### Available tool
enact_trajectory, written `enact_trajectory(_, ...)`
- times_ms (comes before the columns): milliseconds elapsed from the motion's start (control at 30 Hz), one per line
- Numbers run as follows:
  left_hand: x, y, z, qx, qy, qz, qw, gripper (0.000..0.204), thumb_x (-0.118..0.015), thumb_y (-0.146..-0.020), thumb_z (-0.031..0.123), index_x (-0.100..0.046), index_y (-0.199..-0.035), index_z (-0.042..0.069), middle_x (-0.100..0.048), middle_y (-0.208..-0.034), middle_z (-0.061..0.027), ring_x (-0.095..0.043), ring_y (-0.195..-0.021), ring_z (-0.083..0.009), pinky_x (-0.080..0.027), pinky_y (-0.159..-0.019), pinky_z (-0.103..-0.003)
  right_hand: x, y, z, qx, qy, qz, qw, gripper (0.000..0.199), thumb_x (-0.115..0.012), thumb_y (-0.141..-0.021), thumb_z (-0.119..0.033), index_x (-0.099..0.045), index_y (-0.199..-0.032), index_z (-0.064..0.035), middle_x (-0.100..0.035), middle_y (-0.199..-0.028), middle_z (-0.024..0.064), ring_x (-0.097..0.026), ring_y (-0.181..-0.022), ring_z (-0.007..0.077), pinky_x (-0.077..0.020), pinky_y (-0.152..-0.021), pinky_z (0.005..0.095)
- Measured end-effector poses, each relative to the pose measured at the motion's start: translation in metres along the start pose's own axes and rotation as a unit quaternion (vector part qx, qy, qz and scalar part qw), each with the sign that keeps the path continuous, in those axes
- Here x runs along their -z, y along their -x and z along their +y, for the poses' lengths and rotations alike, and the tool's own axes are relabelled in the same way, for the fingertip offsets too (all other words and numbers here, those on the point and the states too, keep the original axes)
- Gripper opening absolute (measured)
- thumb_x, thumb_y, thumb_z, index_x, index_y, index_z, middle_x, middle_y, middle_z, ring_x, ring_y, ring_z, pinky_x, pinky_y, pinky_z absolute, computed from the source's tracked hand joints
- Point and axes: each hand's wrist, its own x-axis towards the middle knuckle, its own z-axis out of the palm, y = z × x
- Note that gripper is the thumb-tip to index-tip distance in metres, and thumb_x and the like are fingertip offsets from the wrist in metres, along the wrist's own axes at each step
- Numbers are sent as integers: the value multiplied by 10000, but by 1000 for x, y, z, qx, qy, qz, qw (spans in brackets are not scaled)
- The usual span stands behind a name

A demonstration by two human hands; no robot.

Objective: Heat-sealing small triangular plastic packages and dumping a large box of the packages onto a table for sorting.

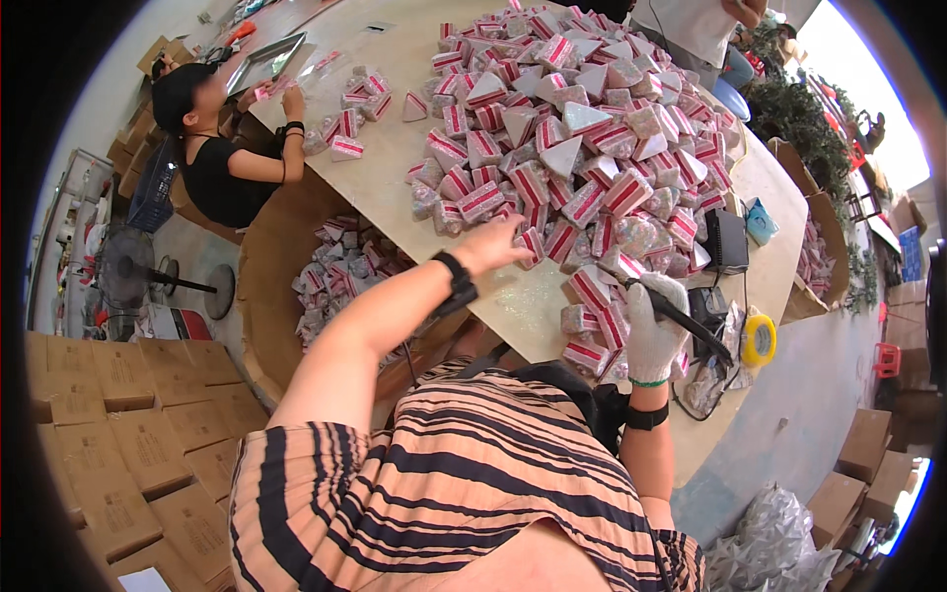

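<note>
A large heap of wedge-shaped pieces (582, 118), like toy cake slices with pink and white stripes and speckled sides, covers the table. At the heap's near edge my bare left hand (490, 247) has its thumb and fingers on either side of one striped wedge piece (531, 245). My right hand (655, 331), in a white knitted glove, is closed around a black hand tool (691, 324) with a long body; its exact kind is unclear. Several striped wedges (595, 296) lie just left of the glove.
Beside the tool are a black box (727, 242) and a yellow tape roll (759, 340). A co-worker (232, 158) handles small pieces at the table's left edge. Below the table (385, 49), a big carton (258, 296) holds more wedges. Brown boxes (148, 444) are stacked at left.
</note>
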Motion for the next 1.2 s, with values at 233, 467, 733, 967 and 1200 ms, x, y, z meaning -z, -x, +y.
enact_trajectory(233, -70, -33, 4, 173, 207, 109, 957, 476, -682, -765, 332, -565, -1141, 65, -594, -1083, -280, -622, -909, -388, -481, -873, -416, -6, 7, -8, 7, 26, 6, 1000, 151, -679, -799, -36, -625, -939, -31, -629, -822, 20, -549, -695, 69, -454, -633, 224)
enact_trajectory(467, 0, 8, 57, 171, 548, 7, 819, 262, -655, -820, 136, -573, -1062, 79, -576, -973, -69, -613, -850, -160, -514, -741, -305, -7, 4, -1, 8, -6, 11, 1000, 168, -684, -788, -18, -626, -945, -33, -637, -849, 26, -552, -695, 66, -463, -644, 226)
enact_trajectory(733, 13, 27, 75, -58, 436, 125, 889, 360, -604, -773, 39, -479, -1111, 47, -510, -1029, -61, -521, -977, -175, -432, -898, -309, -11, 1, -22, 61, 59, -36, 996, 176, -679, -799, -7, -620, -964, -15, -639, -913, 53, -587, -807, 102, -476, -724, 240)
enact_trajectory(967, 22, 34, 85, -152, 291, 204, 922, 405, -577, -708, 22, -471, -1098, 41, -440, -1075, -132, -459, -1047, -263, -376, -958, -357, -16, -1, -15, 81, 70, -32, 994, 183, -692, -795, -31, -627, -966, -37, -637, -842, 40, -559, -691, 90, -473, -653, 237)
enact_trajectory(1200, 25, 38, 92, -175, 266, 218, 922, 384, -574, -708, 27, -474, -1078, 35, -436, -1090, -137, -443, -1077, -292, -337, -999, -372, -17, -2, -15, 95, 58, -31, 993, 173, -692, -801, -40, -628, -961, -45, -636, -828, 37, -555, -669, 92, -475, -640, 242)
